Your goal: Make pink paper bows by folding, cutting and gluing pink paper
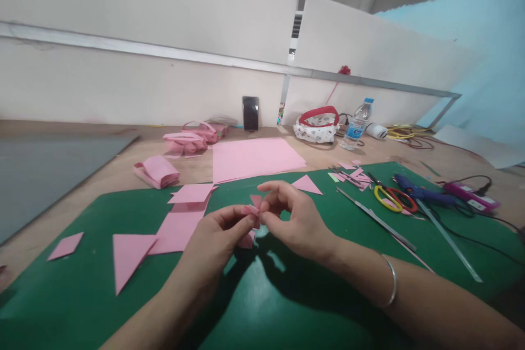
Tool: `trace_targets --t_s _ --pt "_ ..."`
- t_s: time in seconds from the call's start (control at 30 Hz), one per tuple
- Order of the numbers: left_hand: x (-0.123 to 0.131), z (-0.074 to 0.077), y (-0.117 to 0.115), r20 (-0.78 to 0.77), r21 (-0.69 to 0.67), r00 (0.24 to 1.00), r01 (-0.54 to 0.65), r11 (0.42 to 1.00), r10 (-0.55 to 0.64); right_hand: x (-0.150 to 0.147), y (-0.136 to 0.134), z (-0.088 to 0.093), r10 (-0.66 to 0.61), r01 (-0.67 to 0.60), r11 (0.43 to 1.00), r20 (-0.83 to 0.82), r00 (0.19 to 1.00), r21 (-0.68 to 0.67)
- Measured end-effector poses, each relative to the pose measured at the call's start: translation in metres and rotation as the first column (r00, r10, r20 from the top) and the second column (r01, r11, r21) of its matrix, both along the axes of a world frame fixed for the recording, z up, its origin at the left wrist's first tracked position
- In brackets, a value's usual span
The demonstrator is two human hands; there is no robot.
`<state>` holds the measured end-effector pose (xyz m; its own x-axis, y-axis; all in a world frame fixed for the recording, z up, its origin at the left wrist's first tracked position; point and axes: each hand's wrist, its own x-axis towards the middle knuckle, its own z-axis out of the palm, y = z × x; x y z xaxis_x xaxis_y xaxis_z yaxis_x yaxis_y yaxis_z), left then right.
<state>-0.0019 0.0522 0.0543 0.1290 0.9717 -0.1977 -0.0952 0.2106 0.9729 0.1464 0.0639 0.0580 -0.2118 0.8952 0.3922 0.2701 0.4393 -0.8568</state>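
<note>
A small folded piece of pink paper [251, 210] is pinched between my two hands above the green mat [262, 295]. My left hand [223, 229] grips it from the left with thumb and index finger. From the right, my right hand [293, 221] holds its edge between thumb and fingertips, partly hiding it. Beneath and behind the fingers, more pink paper shows in part. Left of my hands lie a pink paper triangle [130, 257], a pink diamond [66, 246] and folded pink sheets [174, 229]. Another pink triangle [308, 184] rests beyond my right hand.
Scissors [394, 199], a blue glue gun [424, 192], a clear glue stick [451, 246], a metal ruler [375, 219] and paper scraps lie at right. Farther back are a pink paper stack [256, 158], folded pink bundles [186, 142], a phone [250, 113], a pouch [316, 126] and a water bottle [357, 124].
</note>
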Motion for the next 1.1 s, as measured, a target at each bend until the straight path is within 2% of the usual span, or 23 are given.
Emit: trace_targets --t_s 0.27,0.53,0.83,1.1 --pt "0.0 0.0032 -0.0004 -0.036 0.038 0.999 0.027 0.999 -0.025 -0.0008 0.0005 -0.0012 0.027 -0.028 0.999 -0.023 0.999 -0.029" --pt "0.0012 0.0049 -0.0025 -0.065 0.064 0.997 0.042 0.997 -0.038 -0.0008 -0.0015 0.0018 -0.026 0.026 1.0 0.028 0.999 -0.016" --pt "0.001 0.0023 -0.0023 0.01 0.034 0.999 0.052 0.998 -0.052 0.0004 -0.0014 0.0024 -0.025 0.025 0.999 0.019 1.0 -0.031" --pt "0.0029 0.0031 -0.0025 0.044 -0.005 0.997 0.058 0.998 -0.057 -0.0003 -0.0023 0.0045 0.003 -0.008 0.986 -0.034 0.999 -0.165"
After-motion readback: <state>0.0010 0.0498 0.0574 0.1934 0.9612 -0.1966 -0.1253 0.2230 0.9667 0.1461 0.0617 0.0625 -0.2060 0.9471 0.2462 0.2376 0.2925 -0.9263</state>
